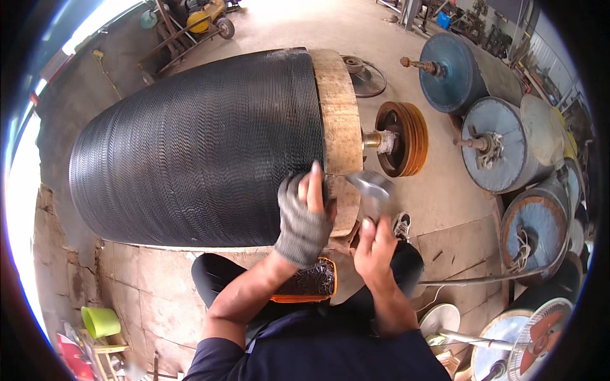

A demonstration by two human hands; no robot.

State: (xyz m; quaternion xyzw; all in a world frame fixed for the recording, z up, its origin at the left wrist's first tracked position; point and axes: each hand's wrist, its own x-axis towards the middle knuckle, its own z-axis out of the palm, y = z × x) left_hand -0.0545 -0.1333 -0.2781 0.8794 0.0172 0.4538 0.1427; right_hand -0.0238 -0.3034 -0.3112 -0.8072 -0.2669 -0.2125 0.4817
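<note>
A large drum point(190, 146) wound in black ribbed material lies across in front of me, with a pale wooden band point(338, 108) at its right end. My left hand point(304, 219), in a grey fingerless glove, rests at the seam between the black winding and the wood. Its fingers are drawn together, and whatever they pinch is too small to make out. My right hand point(375, 247) grips a hammer point(373, 187), its metal head blurred by motion close to the wooden band. Below the left hand stands an orange container point(304, 297) holding many thin dark pieces that look like nails.
A brown grooved pulley point(403, 140) sits on the drum's shaft at the right. Several blue-ended rollers point(495, 146) line the right side. A fan point(540, 343) stands at lower right, a green bucket point(100, 322) at lower left. A wheeled yellow machine point(202, 20) is at the back.
</note>
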